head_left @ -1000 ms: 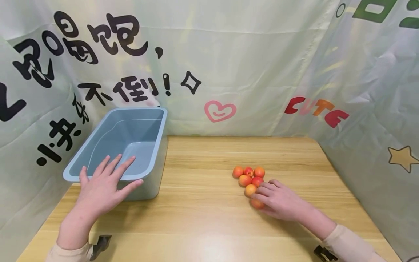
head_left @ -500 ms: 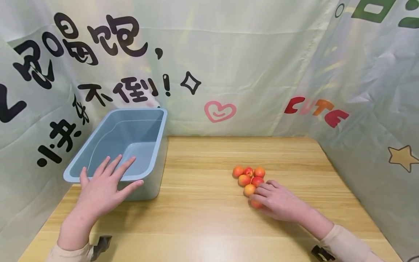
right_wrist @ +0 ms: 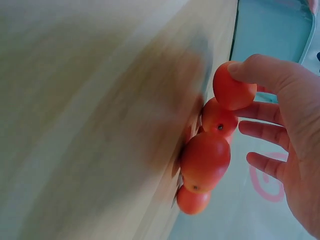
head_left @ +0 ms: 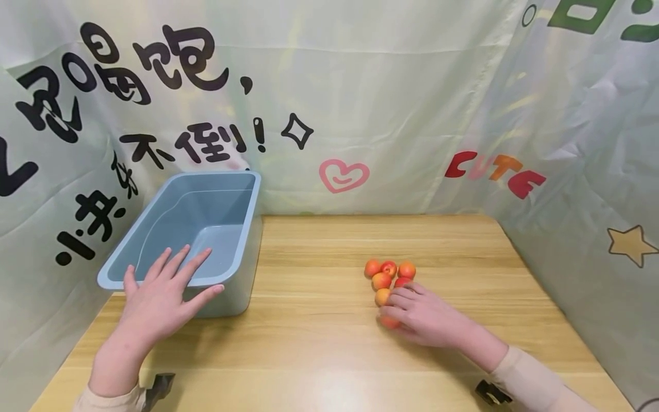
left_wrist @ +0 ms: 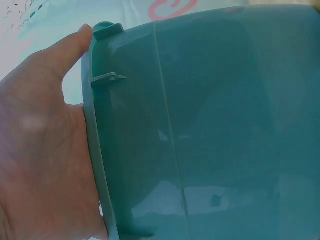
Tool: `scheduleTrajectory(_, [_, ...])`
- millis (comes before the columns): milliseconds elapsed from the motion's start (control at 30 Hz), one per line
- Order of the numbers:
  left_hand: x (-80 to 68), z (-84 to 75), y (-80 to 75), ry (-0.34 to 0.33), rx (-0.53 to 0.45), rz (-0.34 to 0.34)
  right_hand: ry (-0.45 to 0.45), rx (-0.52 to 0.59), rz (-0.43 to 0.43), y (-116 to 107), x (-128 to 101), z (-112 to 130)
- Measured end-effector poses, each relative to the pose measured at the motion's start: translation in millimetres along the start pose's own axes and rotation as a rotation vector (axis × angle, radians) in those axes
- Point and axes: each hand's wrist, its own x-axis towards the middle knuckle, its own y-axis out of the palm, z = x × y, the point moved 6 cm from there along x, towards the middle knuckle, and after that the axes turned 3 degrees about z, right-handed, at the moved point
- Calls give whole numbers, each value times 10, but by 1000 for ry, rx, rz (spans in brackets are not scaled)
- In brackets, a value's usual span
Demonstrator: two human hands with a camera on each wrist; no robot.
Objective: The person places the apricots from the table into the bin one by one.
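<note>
In the head view my left hand [head_left: 157, 303] lies across the near rim of a blue-grey plastic tub [head_left: 249, 226], fingers spread and straight over its inside. The left wrist view shows the palm against the rim and the thumb along it. At the right, my right hand [head_left: 429, 317] pinches a small orange-red apricot [head_left: 389, 321] at the near end of a cluster. Its thumb presses one side of that apricot [right_wrist: 235, 87] in the right wrist view, with the index finger mostly hidden behind. Several other apricots [head_left: 381, 281] lie bunched beyond the hand, one yellower apricot [head_left: 382, 297] close to its fingertips.
The wooden table [head_left: 319, 274] runs between the tub and the fruit. A printed cloth [head_left: 391, 103] hangs along the back and both sides. Dark wrist mounts [head_left: 491, 393] sit at both cuffs.
My right hand has moved a little to the left with the pinched apricot, and the yellower apricot beside it has shifted left too. My left hand has stayed on the tub rim.
</note>
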Motion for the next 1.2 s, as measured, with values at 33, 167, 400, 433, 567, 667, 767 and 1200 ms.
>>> scheduleTrajectory(33, [0, 0, 1, 0, 0, 1, -6, -1, -6, 2, 21, 7])
scheduleTrajectory(167, [-3, 1, 6, -1, 2, 3, -34, -3, -45, 1, 98, 33])
scheduleTrajectory(400, [-11, 14, 9, -4, 0, 0, -63, 5, -83, 31, 205, 44])
scheduleTrajectory(433, [-12, 15, 9, -5, 0, 1, -64, 8, -83, 38, 219, 43])
scheduleTrajectory(567, [-15, 16, 5, -4, 0, -1, -57, 20, -74, 56, 276, 37])
scheduleTrajectory(667, [-16, 16, 3, -4, 1, -1, -57, 21, -65, 61, 320, 43])
scheduleTrajectory(767, [-18, 17, 1, -4, 6, -2, -57, 28, -57, 61, 373, 56])
scheduleTrajectory(1200, [-1, 9, 20, -1, 9, 4, -69, 49, -61, 105, 642, 113])
